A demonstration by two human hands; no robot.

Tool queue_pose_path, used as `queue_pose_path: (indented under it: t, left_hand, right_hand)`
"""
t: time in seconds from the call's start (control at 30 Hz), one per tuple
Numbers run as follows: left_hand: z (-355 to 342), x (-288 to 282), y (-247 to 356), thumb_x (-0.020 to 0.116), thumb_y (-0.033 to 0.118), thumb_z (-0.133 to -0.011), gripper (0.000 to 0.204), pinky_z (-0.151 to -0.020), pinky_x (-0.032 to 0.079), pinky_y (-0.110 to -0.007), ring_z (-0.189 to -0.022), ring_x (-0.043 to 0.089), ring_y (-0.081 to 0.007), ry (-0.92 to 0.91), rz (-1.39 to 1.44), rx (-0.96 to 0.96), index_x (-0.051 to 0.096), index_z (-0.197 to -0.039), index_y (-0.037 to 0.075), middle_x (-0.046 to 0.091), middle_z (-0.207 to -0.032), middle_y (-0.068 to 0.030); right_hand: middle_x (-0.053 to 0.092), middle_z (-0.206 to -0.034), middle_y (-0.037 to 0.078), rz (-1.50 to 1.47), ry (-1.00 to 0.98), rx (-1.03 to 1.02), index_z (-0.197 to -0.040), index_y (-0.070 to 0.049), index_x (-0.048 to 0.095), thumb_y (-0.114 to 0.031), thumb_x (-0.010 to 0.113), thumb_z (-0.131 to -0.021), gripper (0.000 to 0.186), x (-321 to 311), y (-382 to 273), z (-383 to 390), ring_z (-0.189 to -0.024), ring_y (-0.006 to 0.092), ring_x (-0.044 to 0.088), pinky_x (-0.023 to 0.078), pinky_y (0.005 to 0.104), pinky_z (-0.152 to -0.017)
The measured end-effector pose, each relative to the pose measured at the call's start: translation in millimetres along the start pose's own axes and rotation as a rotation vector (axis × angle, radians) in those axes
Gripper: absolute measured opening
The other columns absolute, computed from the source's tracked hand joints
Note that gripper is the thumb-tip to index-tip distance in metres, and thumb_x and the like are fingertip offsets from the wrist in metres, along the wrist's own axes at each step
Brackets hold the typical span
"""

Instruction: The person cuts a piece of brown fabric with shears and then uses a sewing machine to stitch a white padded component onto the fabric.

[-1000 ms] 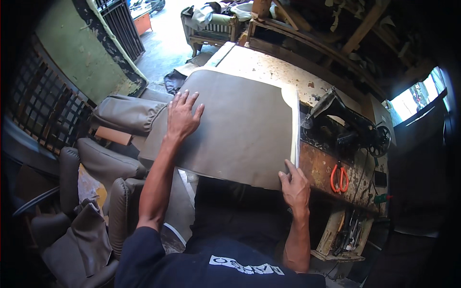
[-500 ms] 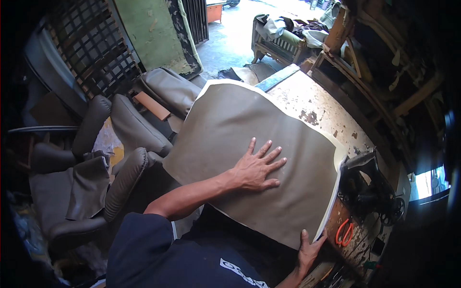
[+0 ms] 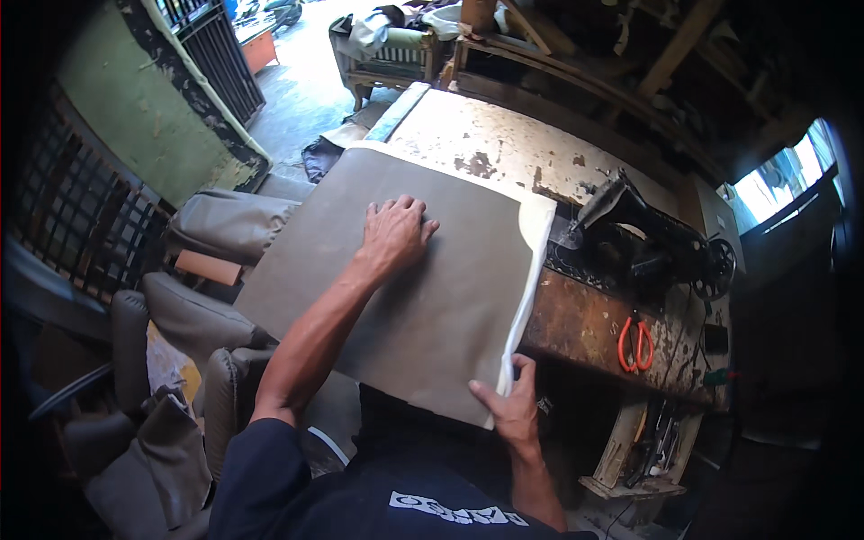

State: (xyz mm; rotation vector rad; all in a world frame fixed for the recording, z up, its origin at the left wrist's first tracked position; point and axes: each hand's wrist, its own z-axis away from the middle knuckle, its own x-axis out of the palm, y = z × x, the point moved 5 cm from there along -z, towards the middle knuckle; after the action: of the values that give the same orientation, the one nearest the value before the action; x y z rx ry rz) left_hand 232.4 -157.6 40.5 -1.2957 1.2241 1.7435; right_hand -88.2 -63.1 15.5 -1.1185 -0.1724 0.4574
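A greyish-brown upholstery sheet (image 3: 441,315) with a pale cream layer along its edges lies over the worn work table (image 3: 490,121). My left hand (image 3: 394,234) rests on the middle of the sheet, fingers slightly bent and apart. My right hand (image 3: 511,403) grips the sheet's near right edge, thumb on top and fingers around the side. Just beyond the sheet's right edge stands a black sewing machine (image 3: 641,234), and orange-handled scissors (image 3: 636,349) lie in front of it on the table.
Grey upholstered armchair pieces (image 3: 193,315), a padded roll (image 3: 220,225) and an orange-brown board (image 3: 207,267) fill the left side. A tool drawer (image 3: 634,450) hangs below the table at the right. Wooden frames (image 3: 576,54) stand behind the table, and an open doorway (image 3: 288,72) is at the back.
Over the last second the sheet shifted toward me and slightly left. My left hand moved inward from the left edge; my right hand moved down along the right edge. The view swung left, then back.
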Motion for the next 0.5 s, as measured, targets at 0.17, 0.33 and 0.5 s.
queue_pose_path:
  t: [0.17,0.33,0.5]
  left_hand:
    - [-5.8,51.7,90.9,0.038,0.054,-0.105,0.067,-0.124,0.006,-0.066,-0.157,0.018,-0.0323,-0.014,-0.064,0.487,0.038,-0.157,0.012,0.031,-0.166,-0.0089]
    - [25.1,67.4,127.7,0.038,0.055,-0.104,0.068,-0.123,0.008,-0.067,-0.156,0.02,-0.0335,0.015,-0.007,0.616,0.039,-0.157,0.012,0.033,-0.166,-0.0085]
    - [37.7,97.3,196.5,0.04,0.056,-0.101,0.071,-0.124,0.006,-0.068,-0.156,0.021,-0.0322,-0.005,0.135,0.78,0.043,-0.155,0.011,0.035,-0.164,-0.0082]
  right_hand:
    - [0.073,-0.101,0.012,-0.095,-0.073,-0.148,-0.135,0.004,0.053,-0.022,0.086,-0.083,0.068,12.6,51.2,42.6,-0.092,0.0215,0.07,0.056,0.0324,-0.086]
    - [0.075,-0.105,0.011,-0.073,-0.41,0.168,-0.115,0.004,0.07,-0.015,0.085,-0.082,0.041,-13.4,62.0,56.5,-0.096,0.0182,0.071,0.056,0.032,-0.085]
    - [0.071,-0.116,0.011,0.047,-0.444,0.174,-0.124,0.003,0.065,-0.008,0.089,-0.075,0.054,-49.1,54.6,71.2,-0.104,0.021,0.067,0.054,0.0339,-0.092]
